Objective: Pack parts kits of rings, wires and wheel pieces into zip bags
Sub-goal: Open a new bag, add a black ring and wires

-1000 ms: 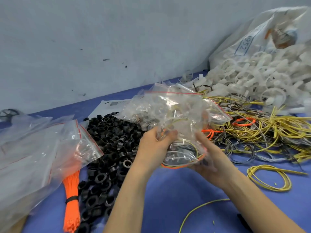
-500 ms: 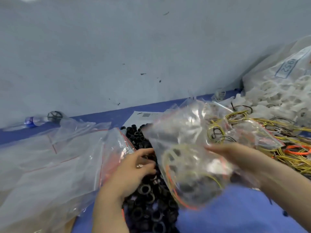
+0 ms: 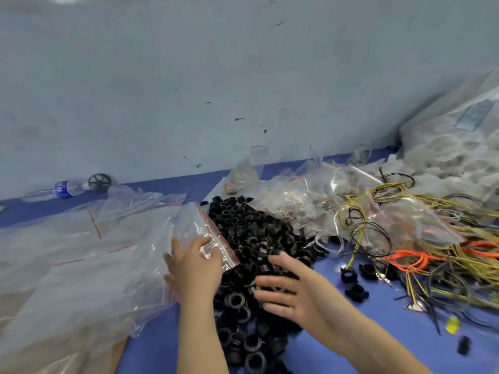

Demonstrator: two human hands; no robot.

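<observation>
Behind the black plastic ring heap [image 3: 256, 238] lie filled clear kit bags [image 3: 310, 201] — my left grip [image 3: 194, 268], fingers loose, touches an empty red-sealed zip bag [image 3: 205, 233] beside it, my right grip [image 3: 294, 290] hovers released (holding nothing) — so this kit looks unstarted.

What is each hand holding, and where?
Right hand, over black plastic rings, holds nothing. Left hand touches lower edge of small clear red-striped zip bag; grip cannot be told.
</observation>
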